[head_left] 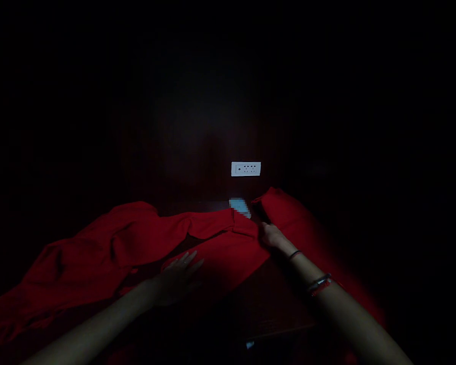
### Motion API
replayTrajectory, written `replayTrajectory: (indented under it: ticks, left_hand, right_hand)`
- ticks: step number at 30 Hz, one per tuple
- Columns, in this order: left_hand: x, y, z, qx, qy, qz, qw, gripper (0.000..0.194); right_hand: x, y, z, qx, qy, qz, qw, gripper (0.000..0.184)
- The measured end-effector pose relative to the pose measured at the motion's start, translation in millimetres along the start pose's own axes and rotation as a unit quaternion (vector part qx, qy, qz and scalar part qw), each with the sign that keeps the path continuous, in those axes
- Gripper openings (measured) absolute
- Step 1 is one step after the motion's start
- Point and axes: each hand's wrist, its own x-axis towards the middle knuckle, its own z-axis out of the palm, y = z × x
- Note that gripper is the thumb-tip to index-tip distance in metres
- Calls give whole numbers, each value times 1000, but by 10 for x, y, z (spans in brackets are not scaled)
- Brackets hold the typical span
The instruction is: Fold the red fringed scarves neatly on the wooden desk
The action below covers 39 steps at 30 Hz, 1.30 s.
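Observation:
A long red cloth (pixel 213 263) lies rumpled on the left and flatter toward the middle. My left hand (pixel 180 278) rests on its near part, palm down with the fingers spread. My right hand (pixel 272 236) is closed at the cloth's right end, beside a narrow dark gap. Whatever those fingers hold is lost in the dark. Right of that hand, more red cloth (pixel 292 213) spreads and trails toward the lower right. A bracelet and a dark band circle my right forearm.
A white socket plate (pixel 245 169) is set in the dark wall behind. Below it, a pale blurred rectangle (pixel 239 207) lies just beyond the cloth. The dark table's front edge (pixel 281 332) shows faintly, with a small pale thing (pixel 250 344) below it. Deep shadow hides the surroundings.

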Motion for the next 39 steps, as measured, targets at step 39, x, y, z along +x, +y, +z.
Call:
replayTrajectory:
  ticks: [39]
  left_hand:
    - [-364, -894, -530, 76, -12, -153, 985, 45]
  right_hand:
    - [-291, -1190, 287, 581, -76, 80, 807, 12]
